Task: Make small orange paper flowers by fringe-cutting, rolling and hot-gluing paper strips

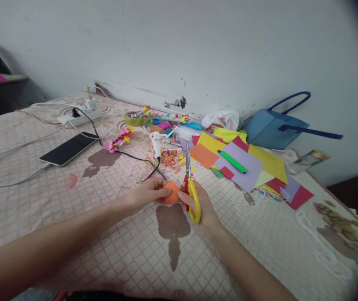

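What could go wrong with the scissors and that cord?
The scissors sit in the right hand while its thumb is at the orange paper, so they might slip or poke. The black cord runs close to the left hand; catching it could tug the white glue gun.

Left arm [81,223] bare, in from lower left at a low slant. Right arm [244,253] bare, up from bottom right, steeper. Left grip [152,193] pinching: left thumb [165,192] on top, fingers bent. Right grip [203,205] closed, right thumb [186,200] aimed at the left one, other fingers mostly hidden. Grips near each other, mid-view.
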{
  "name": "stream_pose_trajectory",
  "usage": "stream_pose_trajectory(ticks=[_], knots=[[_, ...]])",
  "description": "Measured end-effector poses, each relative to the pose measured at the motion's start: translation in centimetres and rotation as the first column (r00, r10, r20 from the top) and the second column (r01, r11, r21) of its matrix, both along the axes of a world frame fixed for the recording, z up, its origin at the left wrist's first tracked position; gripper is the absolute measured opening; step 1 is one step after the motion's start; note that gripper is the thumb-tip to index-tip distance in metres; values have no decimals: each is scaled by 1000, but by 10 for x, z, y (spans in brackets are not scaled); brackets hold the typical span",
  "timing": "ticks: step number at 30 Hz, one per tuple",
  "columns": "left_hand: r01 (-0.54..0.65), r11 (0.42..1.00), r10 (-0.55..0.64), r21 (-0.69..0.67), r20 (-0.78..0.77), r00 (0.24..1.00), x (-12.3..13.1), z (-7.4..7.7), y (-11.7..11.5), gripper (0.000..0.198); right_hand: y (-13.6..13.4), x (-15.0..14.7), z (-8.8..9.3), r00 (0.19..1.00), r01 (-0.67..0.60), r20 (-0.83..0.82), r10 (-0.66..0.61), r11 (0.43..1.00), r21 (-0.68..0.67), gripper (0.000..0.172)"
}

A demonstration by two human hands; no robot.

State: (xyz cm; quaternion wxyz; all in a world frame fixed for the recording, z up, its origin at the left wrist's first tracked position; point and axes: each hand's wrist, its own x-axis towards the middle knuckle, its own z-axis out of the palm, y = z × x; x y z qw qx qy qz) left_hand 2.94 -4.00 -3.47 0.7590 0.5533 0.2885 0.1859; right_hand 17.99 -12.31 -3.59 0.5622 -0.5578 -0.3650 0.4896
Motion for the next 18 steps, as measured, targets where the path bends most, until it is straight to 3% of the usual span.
stream_pose_trajectory(ticks=[5,9,13,18], knots=[[11,989,-3,-145,57,998,2,3,-4,22,0,-1,0,999,23,-32,-22,1000,16,36],[-67,975,87,-210,86,992,2,-1,-1,24,0,0,-2,1000,-4,-27,5,1000,27,37],[-134,972,155,-191,103,982,-3,-1,12,25,-2,5,-3,994,-110,14,110,994,-20,38],[-158,982,174,-102,167,971,-11,12,29,26,-11,16,-1,940,-296,167,296,955,-24,38]])
